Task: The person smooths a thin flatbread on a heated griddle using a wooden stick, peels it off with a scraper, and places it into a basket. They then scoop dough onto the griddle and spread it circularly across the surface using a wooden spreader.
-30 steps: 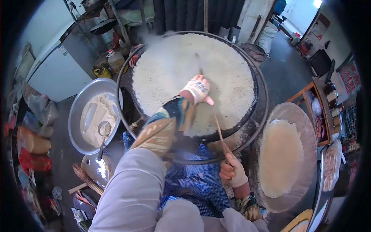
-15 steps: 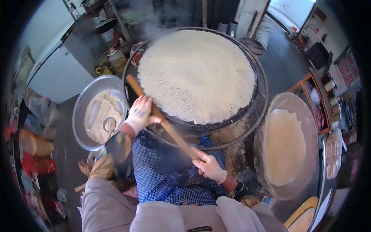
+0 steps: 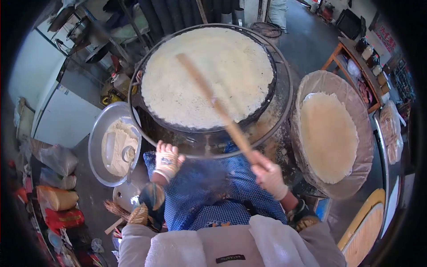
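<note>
My right hand (image 3: 269,179), in a pale glove, is closed round the lower end of a long flat wooden spreader (image 3: 200,84). The spreader slants up and left over a large round griddle (image 3: 261,113), its outline smeared by motion. A thin pale crêpe (image 3: 169,75) covers most of the griddle; whether the spreader touches it I cannot tell. My left hand (image 3: 168,163), in a patterned pale glove, holds nothing. Its fingers are extended near the metal ring (image 3: 195,156) round the griddle, above my blue checked apron (image 3: 191,191).
Left of the griddle stands a metal basin (image 3: 95,162) of pale flour or batter, with a ladle (image 3: 128,155) in it. A lined basket (image 3: 304,175) with a stack of finished crêpes (image 3: 329,138) is at right. A white chest freezer (image 3: 60,120) and wooden shelf (image 3: 351,58) stand beyond.
My left hand has let go of the spreader and moved down to the ring. My right hand has moved right, carrying the spreader over the griddle. The view has shifted.
</note>
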`<state>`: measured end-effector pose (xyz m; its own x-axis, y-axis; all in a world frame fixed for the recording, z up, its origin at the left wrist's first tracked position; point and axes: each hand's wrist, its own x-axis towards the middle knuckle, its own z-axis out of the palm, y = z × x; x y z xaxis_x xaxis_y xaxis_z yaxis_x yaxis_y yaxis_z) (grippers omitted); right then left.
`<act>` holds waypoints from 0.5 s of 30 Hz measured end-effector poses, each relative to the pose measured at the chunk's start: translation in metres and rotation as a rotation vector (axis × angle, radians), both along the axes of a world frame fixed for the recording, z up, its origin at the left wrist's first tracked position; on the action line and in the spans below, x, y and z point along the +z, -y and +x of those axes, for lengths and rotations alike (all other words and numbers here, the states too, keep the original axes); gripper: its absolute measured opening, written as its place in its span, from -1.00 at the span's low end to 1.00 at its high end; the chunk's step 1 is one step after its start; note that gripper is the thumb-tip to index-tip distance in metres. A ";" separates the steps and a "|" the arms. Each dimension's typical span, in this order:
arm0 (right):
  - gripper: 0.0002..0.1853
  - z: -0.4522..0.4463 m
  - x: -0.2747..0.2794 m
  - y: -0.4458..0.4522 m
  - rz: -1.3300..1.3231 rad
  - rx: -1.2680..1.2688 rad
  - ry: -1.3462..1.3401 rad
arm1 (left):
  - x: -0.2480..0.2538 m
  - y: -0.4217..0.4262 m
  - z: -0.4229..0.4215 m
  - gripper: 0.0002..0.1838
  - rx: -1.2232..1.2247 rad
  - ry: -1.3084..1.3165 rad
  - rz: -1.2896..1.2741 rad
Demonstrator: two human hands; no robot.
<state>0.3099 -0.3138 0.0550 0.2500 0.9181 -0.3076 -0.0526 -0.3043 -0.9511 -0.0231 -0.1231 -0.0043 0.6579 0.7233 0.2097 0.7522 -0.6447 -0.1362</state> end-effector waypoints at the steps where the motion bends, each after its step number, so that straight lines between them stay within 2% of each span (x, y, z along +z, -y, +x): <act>1: -0.48 0.020 -0.010 0.006 -0.076 -0.081 -0.051 | 0.004 0.011 0.018 -0.60 0.020 0.023 -0.019; 2: -0.47 0.031 -0.016 0.008 -0.155 -0.158 -0.105 | 0.009 0.024 0.037 -0.61 0.042 0.044 -0.040; 4: -0.44 0.013 -0.019 -0.008 -0.117 -0.143 -0.178 | 0.009 0.051 0.082 -0.63 0.147 0.083 -0.107; 6: -0.47 -0.017 0.003 -0.035 -0.124 0.096 -0.168 | 0.027 0.079 0.140 -0.59 0.298 0.065 -0.310; 8: -0.49 -0.044 -0.020 -0.054 -0.056 0.262 -0.180 | -0.002 0.099 0.160 -0.53 0.031 0.361 -0.294; 10: -0.50 -0.040 -0.003 -0.048 -0.023 0.299 -0.403 | 0.022 0.135 0.147 -0.48 -0.195 0.273 -0.404; 11: -0.49 -0.030 -0.004 -0.039 0.023 0.276 -0.344 | 0.028 0.143 0.138 -0.50 -0.397 0.409 -0.379; 12: -0.47 -0.012 0.005 -0.025 -0.057 0.283 -0.463 | 0.046 0.147 0.129 -0.49 -0.398 0.508 -0.437; 14: -0.47 0.014 0.012 0.009 -0.124 0.219 -0.286 | 0.094 0.129 0.113 -0.43 -0.305 0.325 -0.433; 15: -0.47 0.024 0.013 0.030 -0.158 0.240 -0.194 | 0.098 0.116 0.113 -0.37 -0.249 0.320 -0.275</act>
